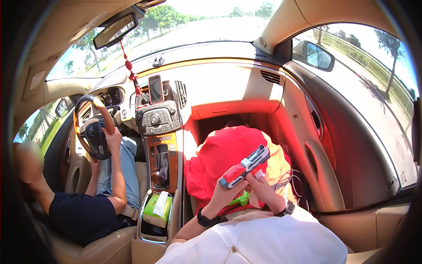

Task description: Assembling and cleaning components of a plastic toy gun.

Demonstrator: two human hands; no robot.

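Observation:
Above my lap I hold a toy gun (pixel 243 168) in red, white, grey and blue, tilted with its grey end up to the right. My left hand (pixel 226 193) is wrapped round its lower left end. My right hand (pixel 262 188) grips it from below near the middle; some fingers are hidden. Something white, perhaps a tissue (pixel 254 200), shows by the right hand. Below the hands lies a bright green object (pixel 240 199), partly hidden, its kind unclear. Red cloth (pixel 224 147) covers my legs.
At left a person in a dark shirt (pixel 83 215) holds the steering wheel (pixel 81 127). A green tissue pack (pixel 154 214) sits in the console beside the gear lever (pixel 161 169). Cables (pixel 292 178) lie by the door at right. A phone (pixel 156 89) stands on the dashboard.

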